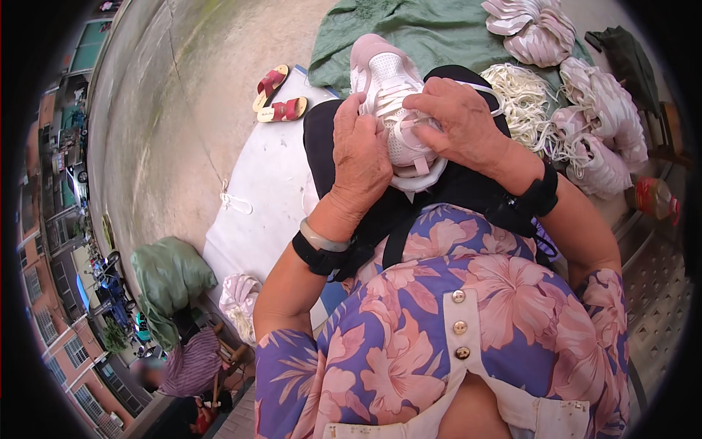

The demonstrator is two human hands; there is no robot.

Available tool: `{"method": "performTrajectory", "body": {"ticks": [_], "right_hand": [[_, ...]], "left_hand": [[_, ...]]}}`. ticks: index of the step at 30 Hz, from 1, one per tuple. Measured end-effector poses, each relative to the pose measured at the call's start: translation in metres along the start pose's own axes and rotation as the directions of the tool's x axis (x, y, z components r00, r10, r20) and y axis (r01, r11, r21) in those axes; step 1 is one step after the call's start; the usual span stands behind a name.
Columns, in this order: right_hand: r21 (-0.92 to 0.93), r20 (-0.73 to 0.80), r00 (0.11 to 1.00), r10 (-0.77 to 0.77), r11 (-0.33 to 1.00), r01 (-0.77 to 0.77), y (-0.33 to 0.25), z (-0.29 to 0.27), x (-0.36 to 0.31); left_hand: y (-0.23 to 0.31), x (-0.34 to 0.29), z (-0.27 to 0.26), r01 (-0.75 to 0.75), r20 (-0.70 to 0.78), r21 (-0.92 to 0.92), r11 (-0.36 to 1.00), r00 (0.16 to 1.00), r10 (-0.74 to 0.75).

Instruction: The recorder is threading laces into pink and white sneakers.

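Note:
A pink and white sneaker (pixel 380 73) rests on my lap over black cloth, its toe pointing away from me. White shoelace (pixel 395 95) crosses its upper through several eyelets. My left hand (pixel 360 150) is closed against the left side of the shoe's opening, fingers curled at the eyelet edge. On the right side, my right hand (pixel 464 124) bends over the tongue with thumb and fingers pinched round the lace. A loose stretch of lace loops out beyond its knuckles. The fingertips of both hands are partly hidden.
A heap of white laces (pixel 519 102) lies to the right, beside bundled pink and white shoe uppers (pixel 603 117). Green cloth (pixel 439 33) spreads ahead. Red sandals (pixel 281 110) stand by a white sheet (pixel 263 183). An oil bottle (pixel 654 197) is far right; another person (pixel 190 362) sits lower left.

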State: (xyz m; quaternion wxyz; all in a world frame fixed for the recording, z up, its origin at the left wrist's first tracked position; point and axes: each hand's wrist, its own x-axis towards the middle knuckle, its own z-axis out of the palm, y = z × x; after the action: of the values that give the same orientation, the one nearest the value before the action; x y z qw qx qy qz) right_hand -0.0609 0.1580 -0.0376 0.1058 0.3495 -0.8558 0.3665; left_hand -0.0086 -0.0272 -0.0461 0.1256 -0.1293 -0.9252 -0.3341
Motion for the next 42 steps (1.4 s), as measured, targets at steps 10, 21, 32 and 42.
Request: {"method": "performTrajectory", "body": {"ticks": [10,21,32,42], "right_hand": [[0.713,-0.139,0.883,0.447,0.664,-0.224,0.003,-0.013,0.0],[0.065,0.23,0.946,0.229,0.966,-0.25,0.085,-0.084,-0.071],[0.081,0.137,0.982,0.132,0.986,-0.143,0.017,-0.022,-0.012],[0.123,0.095,0.991,0.095,0.987,-0.106,0.019,-0.017,0.02]], "left_hand": [[-0.108,-0.055,-0.115,0.27,-0.22,0.498,0.824,0.959,-0.18],[-0.11,-0.06,-0.08,0.216,-0.029,0.39,0.895,0.975,-0.222],[-0.019,0.007,-0.03,-0.376,0.216,0.374,0.848,0.924,0.315],[-0.032,-0.007,-0.054,-0.245,0.214,0.405,0.881,0.962,0.169]]}}
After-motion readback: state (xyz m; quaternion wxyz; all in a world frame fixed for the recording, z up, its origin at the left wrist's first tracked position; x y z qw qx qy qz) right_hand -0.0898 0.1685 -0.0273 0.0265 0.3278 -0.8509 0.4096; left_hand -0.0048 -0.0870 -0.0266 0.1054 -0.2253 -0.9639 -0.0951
